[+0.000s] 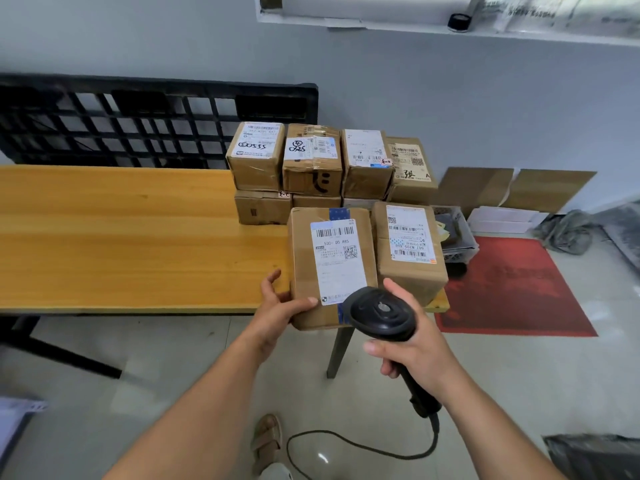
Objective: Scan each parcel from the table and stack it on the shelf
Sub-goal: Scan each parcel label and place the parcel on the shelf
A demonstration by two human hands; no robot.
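The left hand [282,306] clamps the near left corner of the front parcel [332,265], thumb laid on its top face and fingers round its side. The right hand [419,351] is closed round the handle of a black scanner [381,311], whose head hovers over the parcel's near right corner and covers the bottom of the white label [337,261]. The hands are apart, one at each near corner.

For a clean read, I judge the scanner should aim at the long barcode [334,232] at the label's far end. Drawing the head back and tilting its window toward that code would likely serve best. The left hand should hold the parcel flat and steady. The parcel's near end reaches past the edge of the desk [138,237]; whether it overhangs or is lifted I cannot tell, but a loose grip could let it tip.

The neighbouring parcel [410,244] lies just beside it on the right with barcodes of its own, so careless aim might catch the wrong label. Behind both, a stack of parcels [311,161] waits at the desk's far side. The scanner's cable [346,441] trails to the floor near the person's feet and needs minding when turning away. No shelf is in view.
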